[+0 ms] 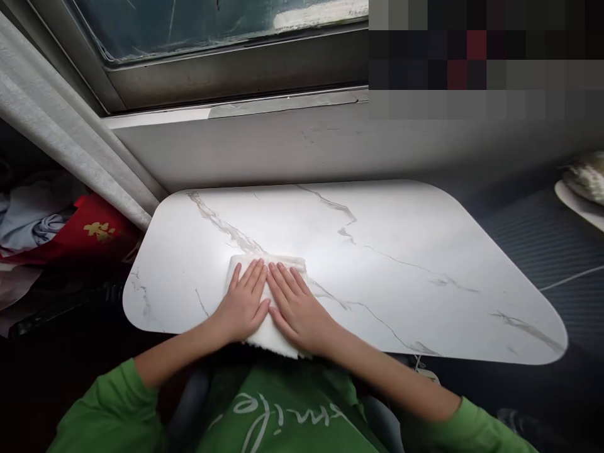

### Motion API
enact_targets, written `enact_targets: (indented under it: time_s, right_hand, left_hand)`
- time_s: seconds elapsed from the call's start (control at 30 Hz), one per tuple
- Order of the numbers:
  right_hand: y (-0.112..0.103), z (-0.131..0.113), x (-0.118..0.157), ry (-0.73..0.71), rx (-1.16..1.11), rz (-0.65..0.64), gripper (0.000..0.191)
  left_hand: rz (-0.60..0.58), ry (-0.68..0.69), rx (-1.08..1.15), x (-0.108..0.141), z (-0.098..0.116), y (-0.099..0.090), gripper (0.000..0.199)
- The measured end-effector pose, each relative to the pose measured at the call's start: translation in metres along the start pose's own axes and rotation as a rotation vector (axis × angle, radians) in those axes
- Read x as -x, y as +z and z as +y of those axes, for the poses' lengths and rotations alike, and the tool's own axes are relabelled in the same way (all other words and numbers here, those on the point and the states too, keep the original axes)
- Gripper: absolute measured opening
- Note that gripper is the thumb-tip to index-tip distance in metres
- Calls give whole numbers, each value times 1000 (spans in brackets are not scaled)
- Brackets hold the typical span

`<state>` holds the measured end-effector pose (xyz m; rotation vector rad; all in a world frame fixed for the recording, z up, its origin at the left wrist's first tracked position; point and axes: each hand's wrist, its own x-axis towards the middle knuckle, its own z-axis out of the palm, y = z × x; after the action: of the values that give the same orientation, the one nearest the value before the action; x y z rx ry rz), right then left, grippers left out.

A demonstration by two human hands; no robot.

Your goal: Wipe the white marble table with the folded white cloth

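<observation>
On my feed the biggest thing is the white marble-patterned tabletop (401,220), rounded at its corners, its long side running left to right. Beyond it I have the metal-framed window (207,31), with the pale wall panel (259,151) between the two. A light curtain (61,113) slants down at the left toward the table's far corner. Nearest me is the green shirt (283,402), white script lettering across its front. Left of the table I see a red bag (104,226) with a gold print.

The white cloth (270,341) lies on the near edge of the tabletop, left of the middle. Its long axis looks to run from the wearer toward the window, though the hands cover much of it: the far end lies flat on the table and points at the window, while the fuzzy near end reaches the table's near edge.

I have the left hand (244,308) palm down on the cloth, flat, fingers slightly spread and pointing to the window. The right hand (302,311) lies flat beside it, fingers angled forward and a little left. The thumbs point inward, tips close together. Smallest, a thin white cable (573,279) shows past the table's right side.
</observation>
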<state>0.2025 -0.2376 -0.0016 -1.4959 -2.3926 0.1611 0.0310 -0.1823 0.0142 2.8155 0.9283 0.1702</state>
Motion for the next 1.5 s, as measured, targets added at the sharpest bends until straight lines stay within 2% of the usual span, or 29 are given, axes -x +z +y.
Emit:
enact_targets:
  time_s: [0.07, 0.17, 0.3, 0.37, 0.43, 0.53, 0.63, 0.73, 0.9, 0.97, 1.03, 1.1, 1.17, 1.23, 1.3, 1.37, 1.43, 1.5]
  right_hand:
    - [2, 24, -27, 74, 13, -31, 62]
    - [3, 71, -84, 238, -6, -46, 64]
    - [0, 132, -146, 347, -32, 89, 60]
    - [-3, 152, -159, 344, -35, 117, 58]
    - [-4, 162, -159, 320, -27, 117, 57]
    - [-5, 159, -137, 278, 9, 108, 57]
    - [-7, 140, -96, 197, 37, 70, 59]
    - [-12, 107, -44, 132, 43, 42, 58]
    - [-17, 42, 37, 157, 23, 56, 61]
    - [-18, 26, 59, 190, 11, 62, 64]
    - [-18, 26, 68, 240, -18, 64, 65]
    - [-19, 45, 61, 313, -62, 62, 63]
    - [-21, 78, 37, 400, -106, 61, 61]
    - [-25, 119, 0, 483, -132, 82, 60]
    - [-29, 158, -40, 546, -109, 158, 59]
    - [-33, 185, -73, 591, -67, 196, 57]
    - [-35, 200, -93, 602, -37, 198, 56]
    - [-35, 203, -99, 579, -25, 185, 56]
  left_hand:
    - [-10, -9, 1, -35, -20, 1, 58]
    - [-1, -81, -25, -104, -53, 0, 57]
    - [54, -187, -64, -189, -81, -1, 55]
    - [109, -239, -68, -213, -85, 1, 55]
    - [169, -262, -53, -221, -82, 5, 54]
    - [196, -238, 24, -207, -71, 11, 52]
    - [166, -187, 105, -170, -48, 15, 52]
    - [101, -86, 130, -122, -17, 17, 53]
    - [51, 99, 130, -53, 34, 14, 61]
    - [18, 174, 110, -42, 46, 14, 62]
    - [-14, 231, 87, -48, 50, 15, 62]
    - [-36, 258, 73, -73, 44, 17, 63]
    - [-50, 255, 62, -116, 30, 19, 63]
    - [-46, 217, 38, -169, 10, 20, 63]
    - [-29, 180, -3, -220, -11, 19, 61]
    - [-2, 131, -27, -258, -27, 15, 59]
    - [19, 91, -42, -277, -36, 13, 58]
    - [44, 60, -52, -281, -37, 14, 58]
